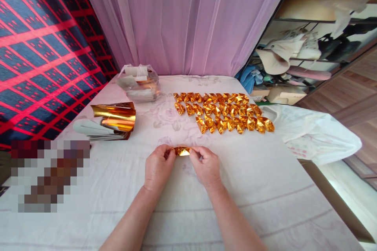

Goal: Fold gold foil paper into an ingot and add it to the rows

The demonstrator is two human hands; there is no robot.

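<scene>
Between my two hands is a small piece of folded gold foil paper (182, 151), boat-like in outline, just above the cloth. My left hand (160, 164) pinches its left end between thumb and fingers. At the right end, my right hand (205, 164) grips it the same way. Beyond my hands, to the right, lie several finished-looking gold foil ingots (222, 124) in three rows. A stack of gold foil sheets (118, 115), curled over with white undersides showing, sits to the left of my hands.
A clear plastic bag (138, 84) with papers inside rests at the table's back left. The floral tablecloth (118, 188) covers the surface. A white plastic bag (321, 133) hangs by the right edge. Behind are a purple curtain (185, 19) and a shoe shelf (312, 59).
</scene>
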